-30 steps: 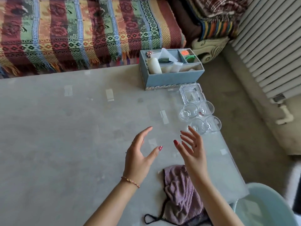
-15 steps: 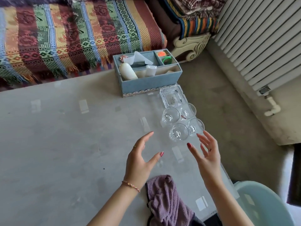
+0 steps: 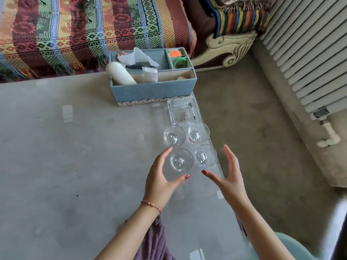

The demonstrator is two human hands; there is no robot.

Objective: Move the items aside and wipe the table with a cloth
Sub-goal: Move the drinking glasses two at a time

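A: Any writing readable?
B: None; a small red mark on one of four clear round glasses (image 3: 181, 159) is too small to read.
A: Hands?
B: Left hand (image 3: 159, 182) and right hand (image 3: 228, 178) spread, flanking the nearer pair, gripping nothing. One purple cloth (image 3: 155, 243) lies on the grey table (image 3: 75, 156) under the left forearm

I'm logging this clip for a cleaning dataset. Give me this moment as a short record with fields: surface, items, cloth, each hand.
surface: grey table
items: four clear glasses in a two-by-two cluster near the table's right edge; glass tray just behind them; blue organizer box behind that
cloth: purple cloth at the near edge, partly under the left forearm, not held
left hand: open, fingers spread beside the nearest glass; contact unclear
right hand: open, right of the glasses, holding nothing
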